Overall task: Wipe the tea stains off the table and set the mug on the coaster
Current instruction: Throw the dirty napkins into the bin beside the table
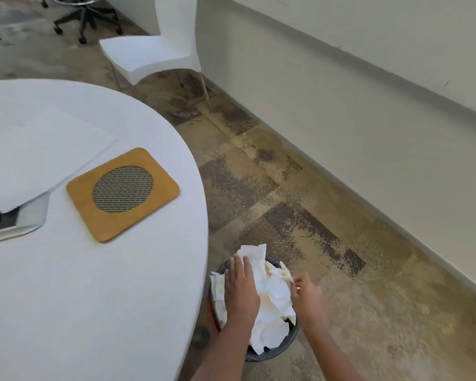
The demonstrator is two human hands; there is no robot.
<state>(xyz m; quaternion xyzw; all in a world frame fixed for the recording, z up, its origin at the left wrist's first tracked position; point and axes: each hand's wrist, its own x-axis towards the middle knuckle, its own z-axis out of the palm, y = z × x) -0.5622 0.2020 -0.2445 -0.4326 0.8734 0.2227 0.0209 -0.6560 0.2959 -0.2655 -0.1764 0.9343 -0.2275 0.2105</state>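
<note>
Paper towels are pressed flat-fingered into the bin by the left hand, a corner pinched by the right hand, likely for compaction.

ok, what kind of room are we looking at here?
Likely an office break or meeting area, not a home: a wheeled office chair in the background, worn carpet tiles on the floor, and a round white table.

Left hand flat, palm down; right hand curled.
</note>
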